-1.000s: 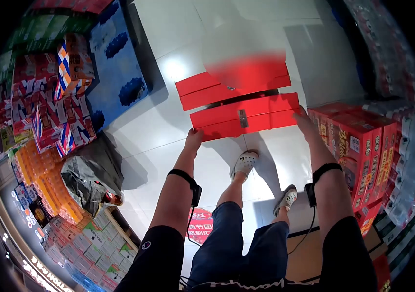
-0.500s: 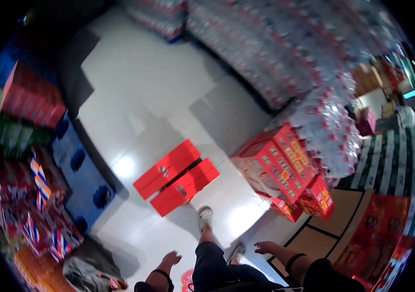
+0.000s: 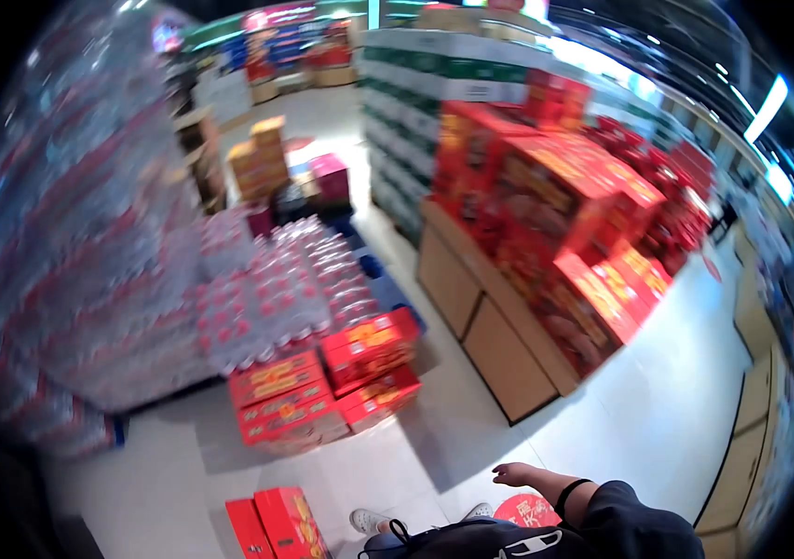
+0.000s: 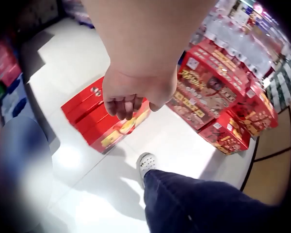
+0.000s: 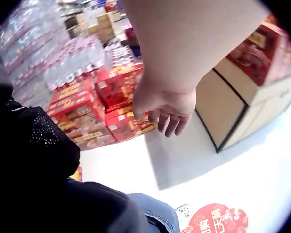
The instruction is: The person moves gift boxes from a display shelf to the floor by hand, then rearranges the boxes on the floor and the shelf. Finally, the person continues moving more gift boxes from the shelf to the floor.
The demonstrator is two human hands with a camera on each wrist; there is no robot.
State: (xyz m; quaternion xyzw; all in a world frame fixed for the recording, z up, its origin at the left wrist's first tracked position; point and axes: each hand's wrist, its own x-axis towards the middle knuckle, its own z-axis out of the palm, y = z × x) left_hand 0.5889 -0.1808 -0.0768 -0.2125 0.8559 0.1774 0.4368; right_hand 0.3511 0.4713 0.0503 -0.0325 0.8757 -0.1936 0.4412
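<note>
Left grip (image 4: 136,91) loosely curled, right grip (image 5: 167,104) relaxed — both empty, red boxes (image 4: 99,128) below

The red floor sticker (image 5: 217,221) bears Chinese characters too blurred to read.

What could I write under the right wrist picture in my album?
An empty right hand hangs over a white floor, with stacked red boxes and clear bottles beyond.

Red boxes (image 4: 101,128) are presenting smooth cardboard, the floor (image 4: 75,187) is showing high gloss, and denim trousers (image 4: 172,204) are appearing matt.
</note>
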